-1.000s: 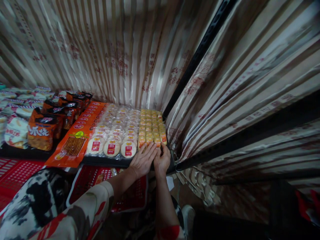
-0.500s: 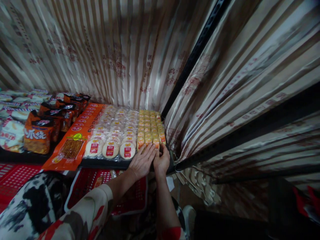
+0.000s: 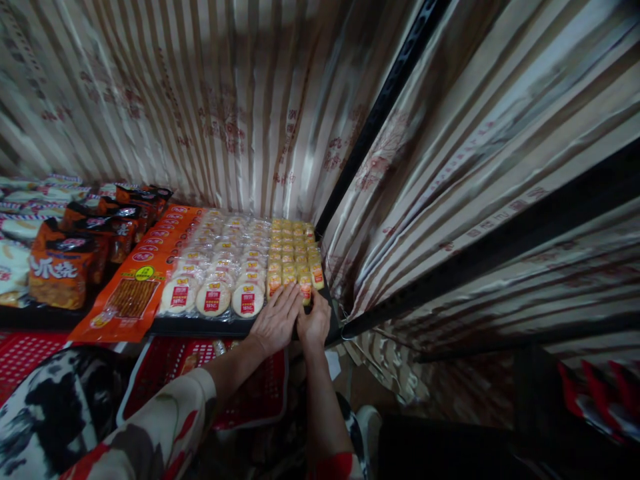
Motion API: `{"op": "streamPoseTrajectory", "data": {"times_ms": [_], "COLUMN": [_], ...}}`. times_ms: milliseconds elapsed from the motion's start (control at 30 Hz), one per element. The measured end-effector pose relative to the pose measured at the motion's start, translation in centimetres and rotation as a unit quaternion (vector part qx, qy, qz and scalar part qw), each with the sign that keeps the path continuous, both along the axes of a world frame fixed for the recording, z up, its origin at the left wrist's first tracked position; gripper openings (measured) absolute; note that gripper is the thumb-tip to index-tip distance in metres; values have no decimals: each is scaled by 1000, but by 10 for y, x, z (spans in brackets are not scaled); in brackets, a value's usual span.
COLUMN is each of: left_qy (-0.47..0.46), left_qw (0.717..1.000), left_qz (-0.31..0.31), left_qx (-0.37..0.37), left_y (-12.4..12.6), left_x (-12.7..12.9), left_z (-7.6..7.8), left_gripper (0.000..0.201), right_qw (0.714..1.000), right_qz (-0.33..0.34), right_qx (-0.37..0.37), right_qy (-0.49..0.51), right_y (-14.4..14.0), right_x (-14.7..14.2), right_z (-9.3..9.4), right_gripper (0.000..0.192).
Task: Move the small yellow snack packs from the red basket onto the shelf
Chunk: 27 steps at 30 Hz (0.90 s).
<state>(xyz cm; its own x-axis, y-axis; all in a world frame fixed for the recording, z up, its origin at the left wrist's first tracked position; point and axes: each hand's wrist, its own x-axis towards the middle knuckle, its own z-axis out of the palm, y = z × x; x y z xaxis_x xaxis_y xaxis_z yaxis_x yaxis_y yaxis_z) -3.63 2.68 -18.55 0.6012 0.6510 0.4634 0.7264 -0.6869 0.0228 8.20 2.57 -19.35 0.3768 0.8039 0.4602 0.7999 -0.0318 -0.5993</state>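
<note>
the left hand (image 3: pixel 274 319) lies flat, fingers spread forward, on the near edge of the shelf, its fingertips touching the nearest of the small yellow packets (image 3: pixel 293 257). the right hand (image 3: pixel 314 321) sits just beside it, touching it, fingers curled narrow against the near right end of the same yellow rows; whether it pinches a packet cannot be told, as the fingertips are hidden behind the knuckles. the yellow packets run in tight rows from the hands away to the far wall, at the right end of the black shelf (image 3: pixel 200 327).

just left of them lie rows of round white cakes (image 3: pixel 213 298) in clear wrap, then a stack of flat orange packs (image 3: pixel 131 297), then dark orange bags (image 3: pixel 63 270) further left; pale bags at the far left are cut off by the frame. below the shelf a red basket (image 3: pixel 255 393) shows, partly covered by the forearms. striped shiny fabric (image 3: pixel 240 113) covers the walls, crossed by a black post (image 3: pixel 380 113). the print on the packets is too small to read.
</note>
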Motion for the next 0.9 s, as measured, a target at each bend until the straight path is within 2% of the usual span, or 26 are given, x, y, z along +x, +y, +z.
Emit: {"op": "streamPoseTrajectory", "data": {"times_ms": [433,700,900], "left_qy": [21,27,21], "left_qw": [1000,999,1000], "left_qz": [-10,-8,-7], "left_qx": [-17,-21,-12], "left_y": [0,1,1], "left_x": [-1,0,0], "left_z": [2,0,-2], "left_gripper": [51,50,50], "right_qw": [995,995,995], "right_qz": [-72,-90,-93], "right_qx": [49,18,8], "right_qy": [38,36,27], "right_y": [11,26,30], "right_x": [24,14,14], "right_z": [4,13,10], "right_gripper": [47,49,49]}}
